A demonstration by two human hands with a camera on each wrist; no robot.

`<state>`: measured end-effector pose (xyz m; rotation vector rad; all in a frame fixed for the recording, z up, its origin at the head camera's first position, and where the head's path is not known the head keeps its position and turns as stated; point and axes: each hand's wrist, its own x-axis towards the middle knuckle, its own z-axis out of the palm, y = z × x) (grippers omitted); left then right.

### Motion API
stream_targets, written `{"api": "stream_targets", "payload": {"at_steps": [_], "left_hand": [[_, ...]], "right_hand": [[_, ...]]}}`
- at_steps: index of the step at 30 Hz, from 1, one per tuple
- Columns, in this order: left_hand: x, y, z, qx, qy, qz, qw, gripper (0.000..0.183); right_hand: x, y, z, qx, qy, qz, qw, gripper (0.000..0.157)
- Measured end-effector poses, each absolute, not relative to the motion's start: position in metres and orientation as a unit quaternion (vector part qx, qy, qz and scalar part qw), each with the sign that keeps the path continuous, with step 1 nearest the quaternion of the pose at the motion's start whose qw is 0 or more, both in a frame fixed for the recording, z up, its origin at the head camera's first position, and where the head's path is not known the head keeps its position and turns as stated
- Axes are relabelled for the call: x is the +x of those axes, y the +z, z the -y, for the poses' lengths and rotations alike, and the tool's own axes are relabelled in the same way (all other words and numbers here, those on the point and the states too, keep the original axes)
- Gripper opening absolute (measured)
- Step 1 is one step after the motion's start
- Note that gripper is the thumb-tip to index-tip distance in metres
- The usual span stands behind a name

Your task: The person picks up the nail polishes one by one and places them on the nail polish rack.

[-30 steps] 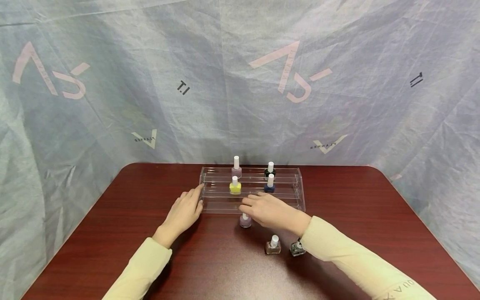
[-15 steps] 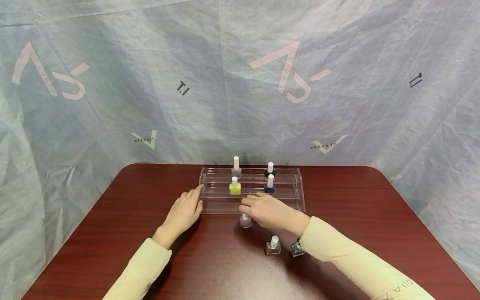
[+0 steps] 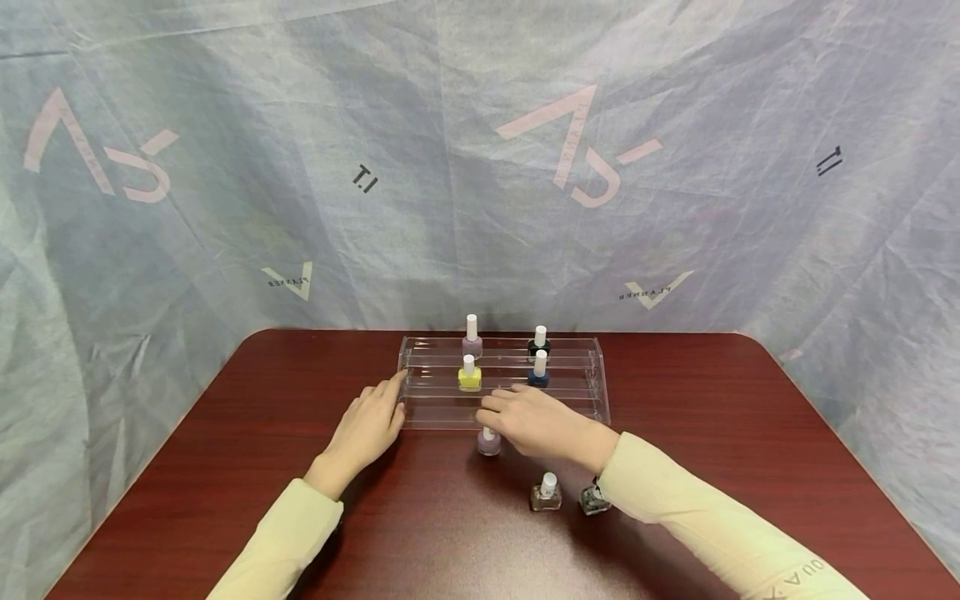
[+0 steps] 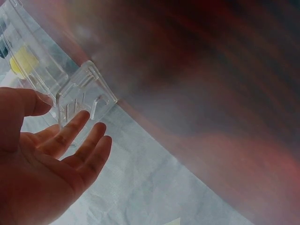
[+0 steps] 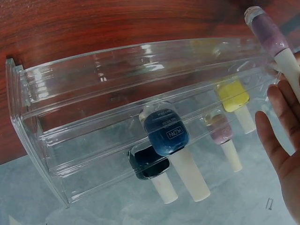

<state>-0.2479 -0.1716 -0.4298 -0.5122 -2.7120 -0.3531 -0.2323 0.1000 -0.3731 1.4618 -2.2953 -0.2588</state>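
Observation:
My right hand (image 3: pixel 536 421) pinches the white cap of a mauve nail polish bottle (image 3: pixel 489 443), which hangs at the front edge of a clear stepped display rack (image 3: pixel 435 412). In the right wrist view, the bottle's glass part points away from the fingers. My left hand (image 3: pixel 363 427) lies at the rack's left end, fingertips against the side panel; its fingers are mostly straight in the left wrist view. On the rack's middle tier stand a yellow bottle (image 3: pixel 469 379) and a blue bottle (image 3: pixel 538 378). Behind them are another mauve bottle (image 3: pixel 472 344) and a blackish bottle (image 3: pixel 537 347).
A brown bottle (image 3: pixel 546 498) and a dark glittery bottle (image 3: pixel 595 501) stand on the reddish wooden table (image 3: pixel 420 533), nearer than the rack. The right sleeve (image 3: pixel 675 492) partly covers the glittery one. A grey printed cloth (image 3: pixel 450 208) hangs behind the table.

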Motion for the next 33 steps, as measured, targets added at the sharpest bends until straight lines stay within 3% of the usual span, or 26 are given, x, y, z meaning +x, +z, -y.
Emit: {"api": "stream_targets", "payload": {"at_steps": [17,33], "left_hand": [[-0.246,-0.429,0.172,-0.183,-0.127,0.959,0.176,0.051],[-0.247,-0.429,0.172,-0.182,-0.124,0.960,0.175,0.051]], "right_hand": [[-0.235,-0.365,-0.095,0.534,-0.084,0.807,0.237,0.026],[-0.239,-0.354,-0.086,0.527,-0.081,0.816,0.224,0.037]]}}
